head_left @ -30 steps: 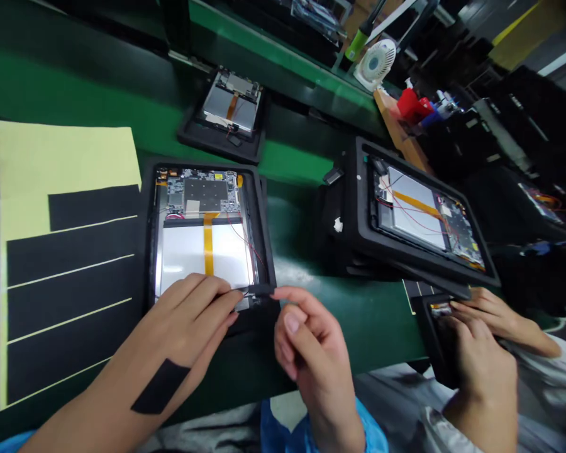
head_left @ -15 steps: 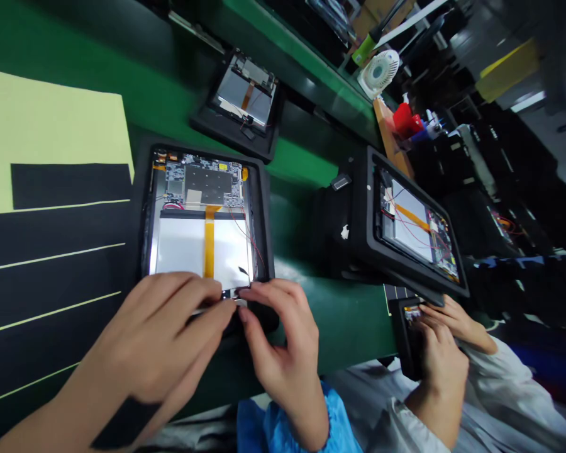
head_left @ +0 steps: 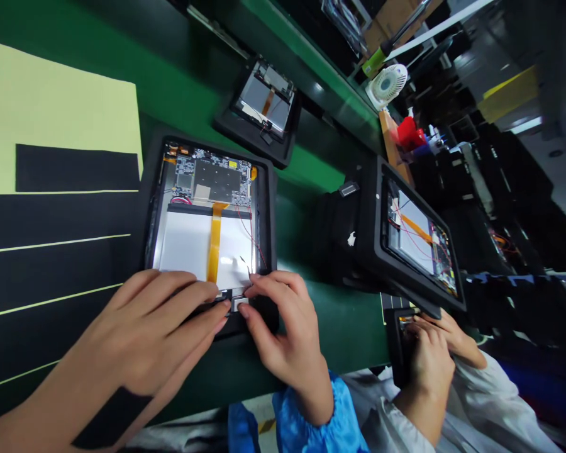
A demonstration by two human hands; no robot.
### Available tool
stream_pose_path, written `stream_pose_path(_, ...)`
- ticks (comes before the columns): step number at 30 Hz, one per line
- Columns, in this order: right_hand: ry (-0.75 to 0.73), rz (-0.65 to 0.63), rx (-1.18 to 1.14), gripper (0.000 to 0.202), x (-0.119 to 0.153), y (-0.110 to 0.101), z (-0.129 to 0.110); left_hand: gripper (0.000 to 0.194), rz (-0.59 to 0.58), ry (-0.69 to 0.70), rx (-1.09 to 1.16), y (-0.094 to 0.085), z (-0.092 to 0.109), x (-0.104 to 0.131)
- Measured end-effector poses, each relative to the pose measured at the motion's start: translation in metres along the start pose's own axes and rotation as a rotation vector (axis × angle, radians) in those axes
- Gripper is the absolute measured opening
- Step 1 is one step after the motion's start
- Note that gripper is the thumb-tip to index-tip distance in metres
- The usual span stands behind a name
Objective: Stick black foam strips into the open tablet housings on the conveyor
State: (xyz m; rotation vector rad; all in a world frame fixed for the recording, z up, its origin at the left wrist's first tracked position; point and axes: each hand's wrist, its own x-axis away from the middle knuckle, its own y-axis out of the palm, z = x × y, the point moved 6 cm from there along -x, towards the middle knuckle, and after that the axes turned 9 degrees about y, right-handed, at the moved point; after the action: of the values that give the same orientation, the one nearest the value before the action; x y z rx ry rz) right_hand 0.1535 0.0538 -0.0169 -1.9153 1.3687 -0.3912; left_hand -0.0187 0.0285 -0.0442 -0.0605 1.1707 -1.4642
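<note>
From where I sit, I watch the left hand [head_left: 146, 340] and right hand [head_left: 285, 333] meet at the lower edge of an opened tablet [head_left: 188, 242] lying in a black tray [head_left: 270, 214]. I can't tell whether the fingertips grip anything. A black patch [head_left: 110, 416] sits by the left wrist. To the left I see a yellow sheet [head_left: 70, 113] bearing black strips [head_left: 51, 220]; to the right, stacked trays [head_left: 342, 251] and a co-worker's hands [head_left: 431, 358]. A white fan [head_left: 387, 85] stands farther back.
</note>
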Motion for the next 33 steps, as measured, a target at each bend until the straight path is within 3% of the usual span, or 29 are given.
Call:
stream_pose_path(2,0.0,0.01,-0.013,0.048,0.0,0.0,0.001,0.027,-0.025,0.143,-0.158,0.0,0.01,-0.006)
stream_pose_path(4,0.006,0.017,-0.026,0.049,0.0,0.001,0.002,0.029,-0.046,0.197,-0.24,0.001,0.017,-0.01)
stream_pose_path(7,0.004,0.018,-0.039,0.051,0.001,0.001,0.001,0.031,-0.021,0.209,-0.243,0.004,0.024,-0.012)
stream_pose_path(10,0.048,0.086,-0.077,0.046,0.007,-0.004,-0.001,0.03,-0.031,0.135,-0.227,0.011,0.023,-0.011)
stream_pose_path(12,0.199,0.205,-0.204,0.035,0.015,-0.012,0.004,0.027,-0.052,0.119,-0.219,0.013,0.02,-0.011)
stream_pose_path(14,0.429,0.272,-0.429,0.019,0.024,-0.014,0.014,0.024,-0.025,0.21,-0.218,0.011,0.021,-0.011)
stream_pose_path(16,0.634,0.226,-0.656,0.011,0.029,-0.006,0.02,0.023,-0.049,0.267,-0.215,0.009,0.021,-0.011)
stream_pose_path(19,0.793,0.136,-0.813,0.021,0.023,0.005,0.019,0.026,-0.114,0.216,-0.181,0.009,0.02,-0.013)
stream_pose_path(24,0.853,0.134,-0.715,0.023,0.008,0.011,0.009,0.031,-0.123,0.117,-0.092,0.003,0.022,-0.017)
stream_pose_path(28,0.83,0.235,-0.556,0.019,0.009,0.012,0.001,0.038,-0.2,0.212,-0.035,-0.005,0.022,-0.02)
stream_pose_path(33,0.806,0.332,-0.418,0.018,0.012,0.013,-0.002,0.04,-0.163,0.317,-0.053,-0.015,0.022,-0.022)
